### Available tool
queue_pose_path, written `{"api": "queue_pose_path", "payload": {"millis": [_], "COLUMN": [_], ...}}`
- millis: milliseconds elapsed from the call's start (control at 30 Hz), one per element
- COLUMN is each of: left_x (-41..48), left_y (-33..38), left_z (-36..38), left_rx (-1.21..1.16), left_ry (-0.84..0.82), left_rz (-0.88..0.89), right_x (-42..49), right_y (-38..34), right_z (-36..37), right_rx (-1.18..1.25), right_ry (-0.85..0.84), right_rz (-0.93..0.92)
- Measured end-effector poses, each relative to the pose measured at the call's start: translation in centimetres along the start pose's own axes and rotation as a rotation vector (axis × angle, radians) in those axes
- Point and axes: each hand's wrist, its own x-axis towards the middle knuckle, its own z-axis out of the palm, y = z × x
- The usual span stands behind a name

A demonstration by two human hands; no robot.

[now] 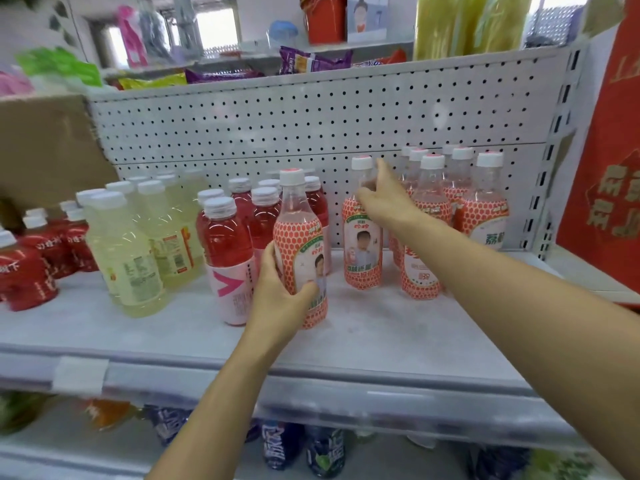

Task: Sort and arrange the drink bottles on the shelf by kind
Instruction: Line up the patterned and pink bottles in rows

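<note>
My left hand [280, 289] grips a pink dotted-label bottle [301, 237] standing at the middle of the white shelf [363, 337]. My right hand [384, 199] holds the neck of a second bottle of the same kind [362, 258] a little further back, one finger pointing up. To its right stand several more dotted-label bottles [481, 209]. Red drink bottles [228, 244] with white caps stand left of my left hand. Pale yellow bottles [135, 251] come further left, then red-wrapped bottles [31, 268] at the far left.
A white pegboard [311, 126] backs the shelf. Snack packets [311, 60] lie on the shelf above. Dark-labelled bottles [325, 452] fill the shelf below. A red banner [602, 168] hangs at the right and a cardboard box [45, 147] stands at the left.
</note>
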Motion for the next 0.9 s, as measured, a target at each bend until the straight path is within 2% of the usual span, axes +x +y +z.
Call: {"api": "queue_pose_path", "payload": {"millis": [100, 300, 367, 467, 567, 633, 767, 900], "left_x": [0.6, 0.8, 0.6, 0.3, 0.3, 0.3, 0.0, -0.6], "left_y": [-0.6, -0.9, -1.1, -1.3, -1.5, -1.4, -0.6, -0.4], "left_z": [-0.3, 0.8, 1.1, 1.0, -0.1, -0.5, 0.9, 4.0], "left_rx": [0.027, 0.227, 0.152, -0.074, -0.044, -0.006, -0.019, -0.051], "left_ry": [-0.036, 0.099, 0.102, -0.021, -0.168, -0.23, -0.253, -0.261], "left_rz": [-0.021, -0.037, -0.061, -0.125, -0.118, -0.092, -0.078, -0.05], "right_x": [0.3, -1.1, -1.7, -3.0, -4.2, -5.1, -6.2, -7.7], "right_y": [0.2, -1.0, -1.1, -1.1, -0.9, -0.5, 1.2, 2.4], "right_z": [0.5, 0.5, 0.3, -0.4, -1.4, -2.4, -5.1, -8.5], "right_rx": [-0.129, -0.232, -0.2, -0.191, -0.352, -0.358, -0.35, -0.457], "right_ry": [0.035, 0.035, -0.006, -0.043, 0.049, 0.131, 0.276, 0.351], "right_rz": [-0.071, -0.214, -0.217, -0.235, -0.308, -0.309, -0.256, -0.145]}}
